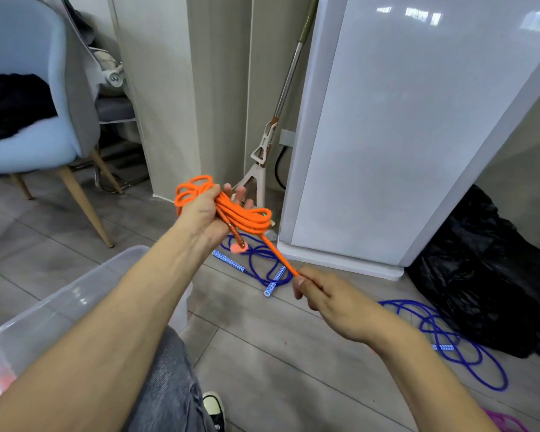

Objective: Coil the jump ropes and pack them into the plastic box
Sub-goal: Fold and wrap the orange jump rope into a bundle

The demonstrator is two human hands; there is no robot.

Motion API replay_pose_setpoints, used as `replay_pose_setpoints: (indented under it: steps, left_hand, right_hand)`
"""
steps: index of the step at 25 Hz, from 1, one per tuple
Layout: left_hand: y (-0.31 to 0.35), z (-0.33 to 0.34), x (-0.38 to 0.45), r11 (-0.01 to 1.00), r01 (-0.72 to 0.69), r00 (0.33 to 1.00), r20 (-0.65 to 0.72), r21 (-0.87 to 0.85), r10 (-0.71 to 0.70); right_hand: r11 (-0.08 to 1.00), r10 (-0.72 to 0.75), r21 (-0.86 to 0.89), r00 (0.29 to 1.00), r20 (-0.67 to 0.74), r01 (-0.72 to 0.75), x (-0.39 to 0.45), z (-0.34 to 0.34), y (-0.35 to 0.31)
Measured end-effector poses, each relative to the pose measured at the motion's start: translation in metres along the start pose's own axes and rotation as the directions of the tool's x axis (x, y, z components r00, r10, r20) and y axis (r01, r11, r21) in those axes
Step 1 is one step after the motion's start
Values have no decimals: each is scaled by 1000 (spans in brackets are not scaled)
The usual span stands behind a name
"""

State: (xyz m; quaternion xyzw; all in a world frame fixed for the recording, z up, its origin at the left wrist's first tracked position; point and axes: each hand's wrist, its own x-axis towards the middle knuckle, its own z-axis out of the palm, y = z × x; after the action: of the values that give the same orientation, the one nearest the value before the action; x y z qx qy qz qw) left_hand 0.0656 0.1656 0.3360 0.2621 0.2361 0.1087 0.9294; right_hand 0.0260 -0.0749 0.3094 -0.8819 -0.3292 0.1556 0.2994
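Your left hand [206, 210] grips the soft, light orange braided jump rope [247, 218] mid-bundle while your right hand [331, 302] pinches its limp tail; hold the crossing, since loose loops likely slip.

Box [75, 294] left, ropes [264, 263] right

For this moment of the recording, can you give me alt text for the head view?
A person's left hand holds a coiled orange jump rope while the right hand pinches its loose end, pulled taut. Two blue jump ropes lie uncoiled on the grey floor, and a clear plastic box sits at lower left.
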Motion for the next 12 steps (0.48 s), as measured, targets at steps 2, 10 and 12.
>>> replay_pose_setpoints:
  steps: [2, 10, 12]
  left_hand:
    - [2, -4, 6, 1000, -14, 999, -39, -18, 13]
    - [-3, 3, -16, 997, -5, 999, 42, -82, 9]
    - [-11, 8, -21, 998, 5, 998, 69, -69, 0]
  right_hand:
    - [1000, 13, 18, 1000, 24, -14, 1, 3, 8]
    - [951, 19, 309, 986, -166, 33, 25, 39, 5]
    - [906, 48, 423, 991, -124, 9, 34, 51, -2]
